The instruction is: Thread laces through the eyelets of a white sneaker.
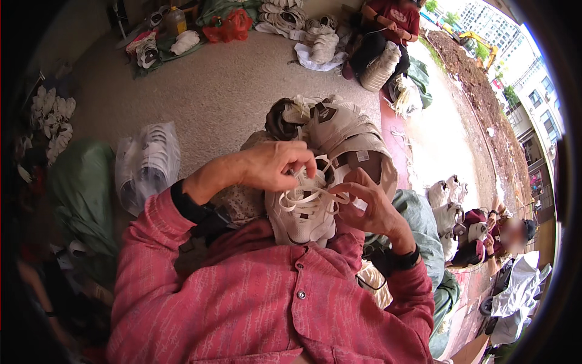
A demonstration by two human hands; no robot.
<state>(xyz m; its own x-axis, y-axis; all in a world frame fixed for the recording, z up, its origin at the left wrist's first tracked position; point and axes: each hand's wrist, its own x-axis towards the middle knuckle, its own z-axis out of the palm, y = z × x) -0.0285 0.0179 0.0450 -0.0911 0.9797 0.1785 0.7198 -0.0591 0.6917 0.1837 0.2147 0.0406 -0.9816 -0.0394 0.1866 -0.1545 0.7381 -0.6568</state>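
A cream shoe upper (pixel 303 225) sits in front of my chest, its toe toward me. A flat white lace (pixel 301 200) runs across its eyelets and forms loose loops on top. My left hand (pixel 276 165) comes over the shoe from the left, fingers curled and closed near the tongue; whether lace is between those fingertips is hidden. On the other side, my right hand (pixel 371 203) pinches the lace between thumb and fingers. Just beyond both hands lies a nested stack of cream shoe uppers (pixel 339 128) with dark brown linings.
To the left stands a clear plastic bag (pixel 148 164) of stacked uppers, beside a green sack (pixel 83 200). A co-worker (pixel 394 27) sits at the far right, holding lace near another stack (pixel 381 67). Green sacking (pixel 418 227) lies by my right arm. More uppers (pixel 447 209) are beyond it.
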